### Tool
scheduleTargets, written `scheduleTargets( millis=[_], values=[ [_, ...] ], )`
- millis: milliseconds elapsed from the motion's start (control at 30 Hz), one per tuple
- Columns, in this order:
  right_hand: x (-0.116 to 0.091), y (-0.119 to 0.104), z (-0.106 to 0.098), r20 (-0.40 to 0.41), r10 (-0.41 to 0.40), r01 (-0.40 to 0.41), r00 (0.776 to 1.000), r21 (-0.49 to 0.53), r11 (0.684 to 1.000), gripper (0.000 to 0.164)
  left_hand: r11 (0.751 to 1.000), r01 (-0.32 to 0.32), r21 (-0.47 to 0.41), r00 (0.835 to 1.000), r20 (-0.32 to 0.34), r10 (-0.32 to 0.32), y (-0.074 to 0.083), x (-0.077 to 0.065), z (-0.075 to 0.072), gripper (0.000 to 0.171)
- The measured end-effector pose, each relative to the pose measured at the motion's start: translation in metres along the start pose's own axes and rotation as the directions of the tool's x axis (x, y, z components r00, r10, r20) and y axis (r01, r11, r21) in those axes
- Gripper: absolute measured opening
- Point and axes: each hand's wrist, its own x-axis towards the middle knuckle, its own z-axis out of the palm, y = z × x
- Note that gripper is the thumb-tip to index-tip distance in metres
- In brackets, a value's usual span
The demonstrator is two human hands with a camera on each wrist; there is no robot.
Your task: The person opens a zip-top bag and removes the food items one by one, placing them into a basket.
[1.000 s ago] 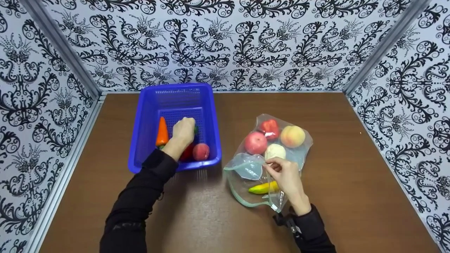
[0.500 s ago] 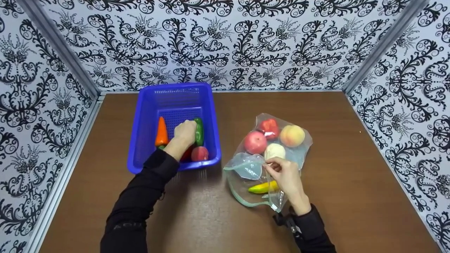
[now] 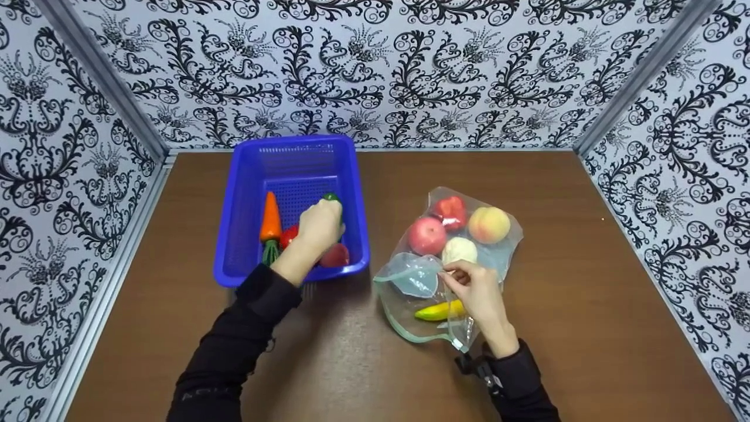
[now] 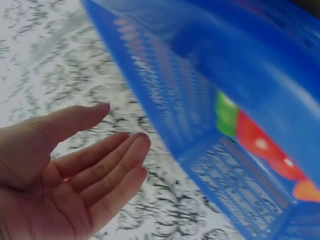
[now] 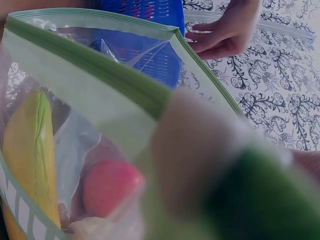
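My left hand (image 3: 321,224) reaches down into the blue basket (image 3: 360,205), over a green vegetable (image 3: 331,197); its fingertips are hidden there. The left wrist view instead shows its palm and fingers (image 4: 110,200) spread beside the basket, so I cannot tell its grip. Left of it lie a carrot (image 3: 270,218) and something red (image 3: 289,235); a peach (image 3: 335,255) is at the front. My right hand (image 3: 481,299) pinches the edge of a clear zip bag (image 3: 419,281), its mouth held apart. Inside the mouth shows a banana (image 3: 432,312). A dark green blur (image 5: 265,200) fills the right wrist view's corner.
Further inside the bag lie a red pepper (image 3: 450,212), a pink-red round fruit (image 3: 427,235), a yellow peach (image 3: 488,225) and a white round item (image 3: 459,251). Patterned walls (image 3: 387,70) close off the brown table (image 3: 586,281) behind and at both sides.
My left hand has shifted right inside the basket, now covering most of the green vegetable; more of the carrot's leafy end and a red item show. The right hand and bag keep their place.
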Motion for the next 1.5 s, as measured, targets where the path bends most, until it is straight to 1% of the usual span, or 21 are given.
scheduleTargets(
  millis=[100, 167, 233, 333, 467, 533, 633, 700, 800, 867, 933, 1033, 1167, 1267, 1400, 1500],
  values=[
    [0.000, 0.000, 0.000, 0.004, -0.003, 0.003, 1.000, 0.002, 1.000, 0.009, 0.999, -0.045, -0.017, 0.995, -0.092, 0.043, 0.008, -0.013, -0.002, 0.014],
    [0.000, -0.001, 0.000, 0.002, -0.006, 0.006, 1.000, -0.002, 1.000, 0.009, 0.996, -0.079, -0.027, 0.986, -0.146, 0.075, 0.015, -0.022, -0.001, 0.013],
    [0.000, -0.001, 0.000, -0.002, -0.011, 0.011, 1.000, -0.010, 1.000, 0.009, 0.992, -0.122, -0.027, 0.974, -0.198, 0.114, 0.021, -0.031, 0.002, 0.013],
    [0.000, 0.000, 0.000, -0.005, -0.016, 0.016, 1.000, -0.016, 1.000, 0.009, 0.983, -0.185, -0.019, 0.947, -0.270, 0.173, 0.030, -0.044, 0.007, 0.013],
    [0.000, 0.000, 0.001, -0.001, -0.012, 0.012, 1.000, -0.010, 1.000, 0.008, 0.963, -0.270, 0.005, 0.896, -0.366, 0.253, 0.041, -0.060, 0.014, 0.014],
    [0.001, 0.000, 0.001, -0.006, -0.015, 0.015, 1.000, -0.012, 1.000, 0.008, 0.949, -0.316, 0.001, 0.871, -0.397, 0.291, 0.047, -0.067, 0.017, 0.013],
    [0.001, -0.001, 0.001, -0.017, -0.026, 0.026, 1.000, -0.022, 0.999, 0.008, 0.922, -0.388, -0.016, 0.841, -0.416, 0.346, 0.054, -0.077, 0.023, 0.013],
    [0.001, -0.001, 0.001, -0.024, -0.034, 0.033, 0.999, -0.031, 0.999, 0.008, 0.904, -0.426, -0.036, 0.826, -0.424, 0.372, 0.060, -0.084, 0.029, 0.014],
    [0.002, 0.000, 0.001, -0.023, -0.037, 0.036, 0.999, -0.030, 0.999, 0.007, 0.880, -0.472, -0.053, 0.811, -0.418, 0.409, 0.068, -0.092, 0.039, 0.013],
    [0.002, 0.000, 0.001, -0.020, -0.036, 0.036, 0.999, -0.024, 0.999, 0.007, 0.869, -0.489, -0.068, 0.810, -0.404, 0.425, 0.073, -0.096, 0.046, 0.014],
    [0.002, 0.000, 0.001, -0.016, -0.036, 0.035, 0.999, -0.020, 0.999, 0.008, 0.864, -0.498, -0.079, 0.815, -0.384, 0.434, 0.077, -0.100, 0.054, 0.015],
    [0.002, 0.000, 0.001, -0.013, -0.034, 0.034, 0.999, -0.019, 0.999, 0.008, 0.858, -0.504, -0.101, 0.827, -0.344, 0.445, 0.083, -0.103, 0.065, 0.015],
    [0.001, 0.000, 0.001, -0.014, -0.032, 0.032, 0.999, -0.026, 0.999, 0.008, 0.847, -0.510, -0.149, 0.846, -0.262, 0.464, 0.090, -0.107, 0.080, 0.015],
    [0.001, 0.000, 0.001, -0.013, -0.033, 0.033, 0.999, -0.029, 0.999, 0.008, 0.838, -0.511, -0.193, 0.857, -0.193, 0.478, 0.094, -0.108, 0.091, 0.020],
    [0.000, 0.001, 0.002, -0.012, -0.033, 0.032, 0.999, -0.029, 0.999, 0.008, 0.829, -0.508, -0.231, 0.861, -0.111, 0.497, 0.100, -0.109, 0.108, 0.031],
    [0.000, 0.001, 0.003, -0.007, -0.021, 0.021, 1.000, -0.020, 1.000, 0.008, 0.825, -0.507, -0.251, 0.859, -0.064, 0.508, 0.103, -0.110, 0.120, 0.035]
  ],
)
